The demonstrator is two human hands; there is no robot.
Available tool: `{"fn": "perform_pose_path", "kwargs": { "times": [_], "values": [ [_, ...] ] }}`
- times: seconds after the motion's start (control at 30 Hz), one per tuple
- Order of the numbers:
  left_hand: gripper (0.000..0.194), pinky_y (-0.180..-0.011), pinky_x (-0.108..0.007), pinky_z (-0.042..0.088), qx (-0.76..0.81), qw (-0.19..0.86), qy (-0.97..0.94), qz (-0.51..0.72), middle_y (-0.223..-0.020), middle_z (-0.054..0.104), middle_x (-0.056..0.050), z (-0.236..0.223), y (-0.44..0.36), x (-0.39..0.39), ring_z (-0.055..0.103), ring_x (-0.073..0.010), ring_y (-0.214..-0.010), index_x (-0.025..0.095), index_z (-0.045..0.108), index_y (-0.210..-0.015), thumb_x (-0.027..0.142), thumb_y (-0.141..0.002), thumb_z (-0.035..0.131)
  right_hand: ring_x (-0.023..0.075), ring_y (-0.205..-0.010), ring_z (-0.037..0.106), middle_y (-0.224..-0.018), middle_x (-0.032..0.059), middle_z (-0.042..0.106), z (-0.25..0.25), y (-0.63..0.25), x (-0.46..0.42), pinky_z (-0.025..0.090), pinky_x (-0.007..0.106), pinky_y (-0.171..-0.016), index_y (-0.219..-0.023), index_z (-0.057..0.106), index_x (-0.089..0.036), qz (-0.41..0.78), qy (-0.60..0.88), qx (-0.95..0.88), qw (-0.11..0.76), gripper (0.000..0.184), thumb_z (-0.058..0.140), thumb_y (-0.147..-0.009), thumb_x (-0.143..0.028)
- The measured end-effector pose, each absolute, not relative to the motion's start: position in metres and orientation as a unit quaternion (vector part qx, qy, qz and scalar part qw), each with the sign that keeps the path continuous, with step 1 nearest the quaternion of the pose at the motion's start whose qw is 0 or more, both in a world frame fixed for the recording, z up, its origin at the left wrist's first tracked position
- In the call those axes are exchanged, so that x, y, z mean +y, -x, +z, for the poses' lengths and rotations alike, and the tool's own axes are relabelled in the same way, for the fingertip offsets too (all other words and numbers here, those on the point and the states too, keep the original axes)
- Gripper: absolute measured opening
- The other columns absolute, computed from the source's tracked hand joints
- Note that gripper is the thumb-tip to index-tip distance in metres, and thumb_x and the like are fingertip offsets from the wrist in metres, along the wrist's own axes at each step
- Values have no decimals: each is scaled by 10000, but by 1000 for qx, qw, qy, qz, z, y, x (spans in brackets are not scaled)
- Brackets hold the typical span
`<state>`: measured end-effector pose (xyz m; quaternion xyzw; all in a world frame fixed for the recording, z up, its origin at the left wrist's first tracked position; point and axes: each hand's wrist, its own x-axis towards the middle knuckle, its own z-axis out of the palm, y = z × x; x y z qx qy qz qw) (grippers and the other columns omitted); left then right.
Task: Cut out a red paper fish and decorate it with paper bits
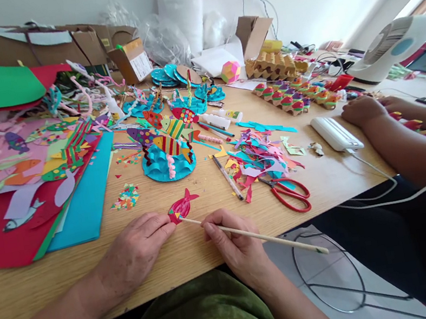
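Note:
A small dark pink paper fish (182,206) lies flat near the table's front edge, with small coloured paper bits at its head end. The outstretched fingertips of my left hand (137,255) rest on the table and touch the edge of that head. My right hand (238,243) is closed round a thin wooden stick (276,237), pinched between thumb and fingers. The stick's tip meets the fish's head, where a pale blue bit shows. Beyond the fish stands a blue scalloped base (169,170) carrying several decorated paper fish (173,147).
Confetti bits (125,197) lie behind my left hand. A pen (228,178), red-handled scissors (291,193) and a heap of paper scraps (261,153) are at right. Coloured sheets (83,221) cover the left side. Another person's arm (403,139) rests at right, near a white power bank (336,133).

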<state>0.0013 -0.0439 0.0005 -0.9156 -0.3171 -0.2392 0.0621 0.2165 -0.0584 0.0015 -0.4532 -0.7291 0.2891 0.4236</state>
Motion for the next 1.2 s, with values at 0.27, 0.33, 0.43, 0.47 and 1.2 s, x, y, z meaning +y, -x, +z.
{"fn": "perform_pose_path", "kwargs": {
  "times": [0.27, 0.33, 0.43, 0.47, 1.2],
  "values": [
    [382, -835, -305, 545, -314, 63, 916, -240, -969, 681, -96, 0, -1, -43, 616, -179, -922, 100, 648, -1006, 93, -959, 270, 117, -539, 511, -597, -7, 585, -1, -218, -60, 362, 223, -529, -724, 571, -174, 305, 466, -712, 428, 208, 484, -905, -228],
    [372, -844, -299, 541, -317, 58, 916, -241, -979, 677, -87, -1, 0, -43, 614, -174, -933, 110, 643, -1019, 96, -959, 276, 115, -538, 508, -598, -10, 580, 0, -217, -59, 360, 220, -526, -724, 569, -175, 302, 462, -718, 423, 204, 485, -905, -220],
    [362, -847, -297, 543, -321, 52, 915, -239, -1001, 676, -78, -2, 0, -43, 612, -172, -948, 127, 636, -1037, 105, -959, 283, 112, -540, 512, -598, -15, 572, 0, -216, -59, 364, 216, -529, -726, 568, -176, 302, 456, -722, 423, 195, 489, -901, -208],
    [363, -847, -300, 545, -321, 52, 915, -238, -1004, 678, -78, -2, 0, -43, 612, -173, -949, 129, 636, -1037, 105, -958, 281, 111, -540, 512, -594, -16, 570, 1, -216, -59, 365, 216, -529, -724, 569, -176, 304, 455, -721, 425, 196, 490, -900, -209],
    [379, -868, -314, 545, -322, 31, 920, -221, -1031, 686, -93, 0, 5, -43, 617, -185, -967, 128, 646, -1073, 47, -912, 313, 136, -586, 532, -630, 0, 579, 2, -224, -60, 411, 249, -562, -737, 576, -188, 348, 472, -637, 500, 213, 491, -911, -277]
  ]
}}
